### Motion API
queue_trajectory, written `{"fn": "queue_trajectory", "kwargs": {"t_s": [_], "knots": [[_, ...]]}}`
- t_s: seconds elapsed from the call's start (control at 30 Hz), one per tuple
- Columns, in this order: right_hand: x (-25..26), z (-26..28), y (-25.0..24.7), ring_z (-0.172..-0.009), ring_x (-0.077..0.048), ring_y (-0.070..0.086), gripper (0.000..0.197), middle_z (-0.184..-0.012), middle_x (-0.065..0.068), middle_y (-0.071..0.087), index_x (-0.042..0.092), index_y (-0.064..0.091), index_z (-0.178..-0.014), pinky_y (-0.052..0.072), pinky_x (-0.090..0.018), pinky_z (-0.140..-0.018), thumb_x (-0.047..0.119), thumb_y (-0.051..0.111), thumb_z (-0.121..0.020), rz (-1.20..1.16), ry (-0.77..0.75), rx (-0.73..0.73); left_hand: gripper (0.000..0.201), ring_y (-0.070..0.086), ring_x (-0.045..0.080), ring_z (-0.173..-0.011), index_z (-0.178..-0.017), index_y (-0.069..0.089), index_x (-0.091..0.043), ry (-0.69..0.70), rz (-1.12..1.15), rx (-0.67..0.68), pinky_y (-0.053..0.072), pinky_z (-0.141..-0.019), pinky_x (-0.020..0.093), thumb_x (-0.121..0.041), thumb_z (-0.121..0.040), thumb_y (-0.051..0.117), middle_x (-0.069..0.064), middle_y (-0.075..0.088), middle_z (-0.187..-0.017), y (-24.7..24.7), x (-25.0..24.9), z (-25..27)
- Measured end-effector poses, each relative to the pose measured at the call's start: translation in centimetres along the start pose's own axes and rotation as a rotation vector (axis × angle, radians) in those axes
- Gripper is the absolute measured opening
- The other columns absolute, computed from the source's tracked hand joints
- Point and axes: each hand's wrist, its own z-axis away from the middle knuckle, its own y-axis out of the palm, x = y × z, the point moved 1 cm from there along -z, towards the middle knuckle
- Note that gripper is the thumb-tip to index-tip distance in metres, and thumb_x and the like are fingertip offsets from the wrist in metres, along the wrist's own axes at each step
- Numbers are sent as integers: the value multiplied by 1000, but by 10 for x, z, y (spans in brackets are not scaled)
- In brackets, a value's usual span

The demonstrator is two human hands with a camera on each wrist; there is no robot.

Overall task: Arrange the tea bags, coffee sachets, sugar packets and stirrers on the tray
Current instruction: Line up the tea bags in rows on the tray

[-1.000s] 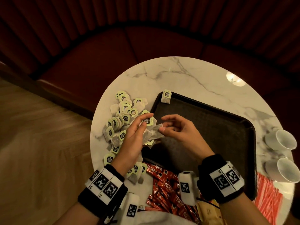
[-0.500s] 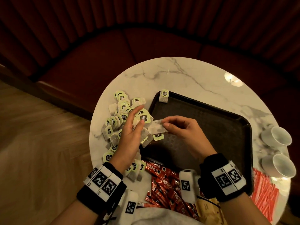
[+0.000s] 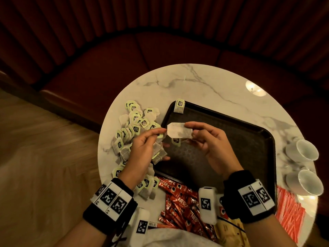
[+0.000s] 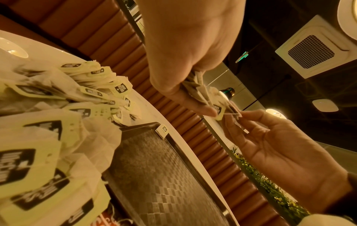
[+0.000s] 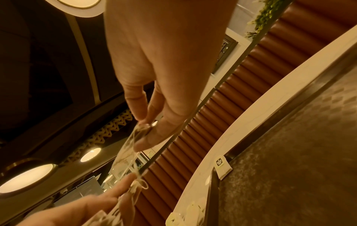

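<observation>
From the head view, your right hand (image 3: 211, 141) pinches a pale tea bag (image 3: 179, 131) above the black tray (image 3: 245, 145), its green tag (image 3: 176, 141) dangling on a string. Your left hand (image 3: 144, 150) grips a bunch of tea bags (image 3: 159, 152) beside the loose heap (image 3: 132, 127) on the marble table (image 3: 204, 86).

The left wrist view shows your fingers (image 4: 193, 105) curled round that bunch.

The right wrist view shows thumb and forefinger closed on the bag's edge.

Black tray (image 3: 249, 139), white marble table (image 3: 195, 82), red coffee sachets (image 3: 183, 207).
</observation>
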Motion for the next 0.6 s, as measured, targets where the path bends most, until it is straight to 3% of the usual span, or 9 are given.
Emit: {"fn": "queue_trajectory", "kwargs": {"t_s": [0.07, 0.17, 0.33, 0.4, 0.47, 0.6], "knots": [[-1, 1, 2, -100, -22, 70, 18, -107, -10, 74, 5, 71, -103, 57, -22, -76, 0, 59, -91, -19, -8, -1, 30, 71, 16, -76, -100, 70, -17, -17, 29, 6, 58, -50, 33, -7, -102, 42, 11, 69, -108, 1, -1, 1], [-2, 2, 5, -93, -17, 72, 25, -104, -8, 75, 8, 71, -105, 56, -21, -75, 12, 69, -80, -28, 20, 7, 21, 70, 18, -81, -101, 71, -21, -2, 18, 7, 58, -50, 34, -13, -98, 52, 11, 69, -109, 1, -2, 2], [-7, 1, 8, -78, -12, 71, 20, -95, -6, 75, 8, 70, -107, 55, -18, -62, 3, 63, -89, -130, 180, 7, 24, 71, 16, -93, -104, 71, -27, 79, -36, 48, 59, -52, 33, -12, -86, 67, 0, 62, -118, 4, -6, 5], [-10, 0, 10, -76, -11, 69, 18, -93, -6, 74, 10, 70, -106, 55, -17, -62, 4, 63, -90, -114, 231, 21, 28, 70, 21, -96, -108, 72, -22, 131, -52, 63, 60, -53, 33, -17, -81, 69, 3, 59, -119, 5, -6, 5], [-11, 0, 11, -78, -11, 69, 17, -96, -7, 74, 10, 70, -106, 55, -17, -62, 8, 61, -92, -108, 253, 37, 22, 69, 21, -95, -102, 73, -16, 182, -87, 36, 58, -51, 30, -18, -81, 70, 9, 58, -115, 5, -6, 4], [-11, 0, 15, -77, -14, 66, 37, -89, -7, 70, 10, 67, -116, 56, -23, -69, 37, 57, -92, -84, 292, 65, 15, 70, 13, -82, -88, 71, -15, 164, -95, -35, 57, -47, 30, -25, -76, 72, 6, 61, -105, 4, -6, 3]]}}
